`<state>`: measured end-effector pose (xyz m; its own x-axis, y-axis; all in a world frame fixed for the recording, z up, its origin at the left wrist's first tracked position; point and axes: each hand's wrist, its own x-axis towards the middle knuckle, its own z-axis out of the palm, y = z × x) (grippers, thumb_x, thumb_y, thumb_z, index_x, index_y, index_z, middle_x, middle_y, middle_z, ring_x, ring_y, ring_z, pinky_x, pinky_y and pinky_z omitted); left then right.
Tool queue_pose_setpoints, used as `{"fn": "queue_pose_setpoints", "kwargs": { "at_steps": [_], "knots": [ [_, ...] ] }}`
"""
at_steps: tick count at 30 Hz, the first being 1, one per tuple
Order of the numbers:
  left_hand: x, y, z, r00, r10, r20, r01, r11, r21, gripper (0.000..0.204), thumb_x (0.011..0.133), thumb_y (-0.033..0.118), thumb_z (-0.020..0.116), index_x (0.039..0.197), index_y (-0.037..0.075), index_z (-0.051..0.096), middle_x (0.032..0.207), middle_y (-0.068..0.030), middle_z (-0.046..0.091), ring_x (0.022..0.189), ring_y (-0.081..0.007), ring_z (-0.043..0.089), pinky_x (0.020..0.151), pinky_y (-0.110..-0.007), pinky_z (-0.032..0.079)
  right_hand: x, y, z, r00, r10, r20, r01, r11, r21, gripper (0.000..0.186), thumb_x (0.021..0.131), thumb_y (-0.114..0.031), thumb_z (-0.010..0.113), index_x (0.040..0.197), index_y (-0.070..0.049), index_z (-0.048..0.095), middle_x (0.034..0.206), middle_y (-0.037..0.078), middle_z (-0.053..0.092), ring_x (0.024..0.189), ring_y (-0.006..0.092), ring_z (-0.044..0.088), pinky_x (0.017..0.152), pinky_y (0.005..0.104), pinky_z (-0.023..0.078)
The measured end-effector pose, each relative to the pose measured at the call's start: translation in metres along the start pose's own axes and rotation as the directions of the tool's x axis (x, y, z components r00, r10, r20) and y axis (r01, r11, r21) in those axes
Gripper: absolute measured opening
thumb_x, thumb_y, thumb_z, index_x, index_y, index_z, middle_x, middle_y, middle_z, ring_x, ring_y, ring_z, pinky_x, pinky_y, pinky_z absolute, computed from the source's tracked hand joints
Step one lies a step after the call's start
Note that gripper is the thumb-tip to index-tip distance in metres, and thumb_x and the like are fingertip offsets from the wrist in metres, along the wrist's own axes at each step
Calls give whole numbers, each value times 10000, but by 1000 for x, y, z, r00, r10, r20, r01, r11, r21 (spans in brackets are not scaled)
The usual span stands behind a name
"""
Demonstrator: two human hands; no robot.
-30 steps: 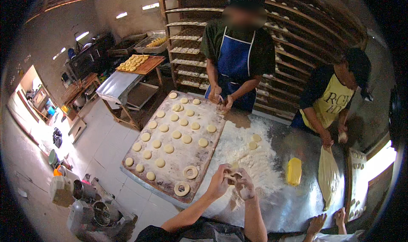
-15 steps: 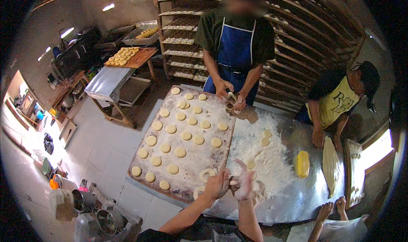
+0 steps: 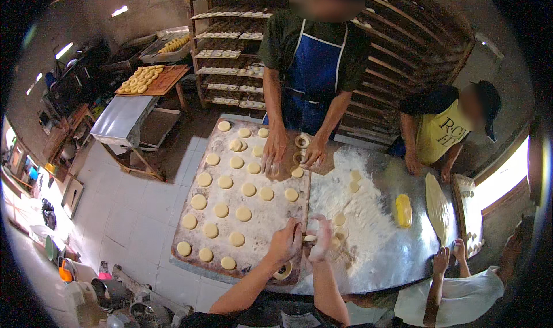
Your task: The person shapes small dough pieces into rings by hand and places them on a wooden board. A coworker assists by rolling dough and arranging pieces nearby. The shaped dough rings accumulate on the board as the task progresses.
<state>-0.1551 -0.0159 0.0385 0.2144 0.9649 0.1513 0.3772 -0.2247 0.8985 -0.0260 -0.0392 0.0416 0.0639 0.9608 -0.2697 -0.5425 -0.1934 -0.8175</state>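
Over the near right edge of a floured board [image 3: 193,248], my left hand [image 3: 285,240] and my right hand [image 3: 320,242] face each other. Both are closed on a small pale dough piece [image 3: 310,238], which shows between them; the fingers hide most of its shape. A dough ring [image 3: 282,271] lies on the board just under my left wrist. Several flat dough rounds [image 3: 243,214] are spread over the board. Right beside my right hand, a few dough rounds [image 3: 340,219] lie in loose flour on the metal table [image 3: 380,264].
Across the table, a person in a blue apron has both hands [image 3: 275,149] down by dough rings. At the right, other people's hands [image 3: 441,259] are near a long dough sheet [image 3: 438,207]. A yellow block [image 3: 404,211] sits on the table. Behind stand loaded racks [image 3: 230,34].
My hands have drawn together around the dough piece, and my right fingers are less spread. The person across has lowered both hands to the board, where dough rings now lie at its far right corner.
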Motion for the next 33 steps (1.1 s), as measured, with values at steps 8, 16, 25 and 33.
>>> {"fn": "queue_pose_setpoints", "kwargs": {
  "at_steps": [8, 16, 25, 33],
  "knots": [
    [21, -20, -4, 996, 38, 76, -44, 996, 82, 220, 1003, 257, 467, 1153, 95, 469, 700, -283, 606, 632, -500, 603, 571, -588, 457, 25, 17, 1, 974, -225, 5, 219, 944, -247, 739, 966, -638, 412, 1455, -89, 330, 1308, 99, 550, 1130, 187, 556, 933, 297, 460],
    [38, -21, -1, 995, -32, 93, 28, 999, 36, 265, 1013, 264, 438, 1178, 59, 465, 727, -305, 597, 662, -523, 596, 598, -604, 464, 36, 9, -3, 980, -186, 66, 197, 930, -311, 637, 1025, -518, 421, 1504, -107, 335, 1494, 114, 396, 1416, 222, 295, 1166, 371, 215],
    [88, -41, -12, 989, -109, -96, 146, 777, 612, 405, 942, 268, 529, 1247, 3, 507, 1194, -248, 535, 1159, -433, 512, 931, -576, 380, 92, 4, -7, 946, -207, -249, -143, 423, -895, 830, 917, -432, 607, 1486, 9, 194, 1436, 335, 384, 1327, 461, 418, 1115, 481, 331],
    [73, -52, -20, 974, -206, 91, 96, 743, 663, 631, 799, 172, 654, 1371, 47, 419, 1151, -237, 532, 1037, -423, 551, 842, -565, 413, 82, 9, -12, 992, -96, -85, -84, 18, -996, 973, 832, -428, 697, 1522, -24, 144, 1238, 302, 592, 1143, 461, 580, 983, 505, 466]
  ]
}}
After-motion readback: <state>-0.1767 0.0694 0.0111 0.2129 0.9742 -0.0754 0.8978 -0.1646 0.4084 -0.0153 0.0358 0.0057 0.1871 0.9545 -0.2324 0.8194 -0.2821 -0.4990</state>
